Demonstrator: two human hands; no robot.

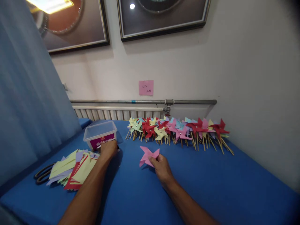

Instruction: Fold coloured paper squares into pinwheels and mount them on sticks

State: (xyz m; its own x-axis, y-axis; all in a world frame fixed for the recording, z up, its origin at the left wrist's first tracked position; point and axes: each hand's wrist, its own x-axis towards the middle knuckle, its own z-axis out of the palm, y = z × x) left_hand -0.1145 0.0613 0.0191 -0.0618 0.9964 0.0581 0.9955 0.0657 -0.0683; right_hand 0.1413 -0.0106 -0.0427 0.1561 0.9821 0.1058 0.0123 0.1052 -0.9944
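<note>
A pink paper pinwheel (147, 156) is pinched between the thumb and fingers of my right hand (161, 167), above the blue surface. My left hand (109, 148) is stretched out against the front of a clear plastic box (100, 131) with a purple label. Its fingers are hidden from view. Something white shows at its left side and something dark at its right; I cannot make out either. Near my left forearm lies a pile of cut paper sheets (86, 168) in yellow, lilac and red. Scissors (43, 173) with dark handles lie partly under the pile.
Many finished pinwheels (161, 132) on sticks lie in a long row at the back. Behind the blue covered table (145, 200) are a radiator (117, 113) and a metal pipe (147, 102). A blue curtain (32, 93) hangs at the left.
</note>
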